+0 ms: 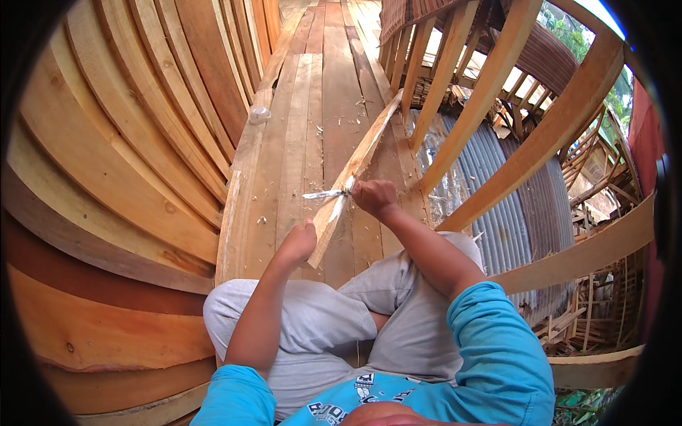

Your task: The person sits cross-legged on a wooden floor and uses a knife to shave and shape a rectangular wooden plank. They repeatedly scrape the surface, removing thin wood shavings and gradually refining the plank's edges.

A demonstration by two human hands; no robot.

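A long, narrow wooden board (364, 150) slants away from my crossed legs, its far end by the railing posts. Closed around the board's left edge near its close end is my left hand (298, 240). My right hand (375, 197) makes a fist just right of the board, on the handle of a knife (323, 194). The knife's whitish blade lies crosswise over the board and sticks out past its left edge. Pale, freshly cut wood shows beside the blade. Most of the handle is hidden in my fist.
Small wood shavings (319, 129) are scattered over the plank floor (288, 156). A clear plastic container (260, 114) sits by the plank wall (135, 128) on the left. Slatted railing posts (483, 96) stand on the right, with corrugated metal sheets (497, 192) beyond and below them.
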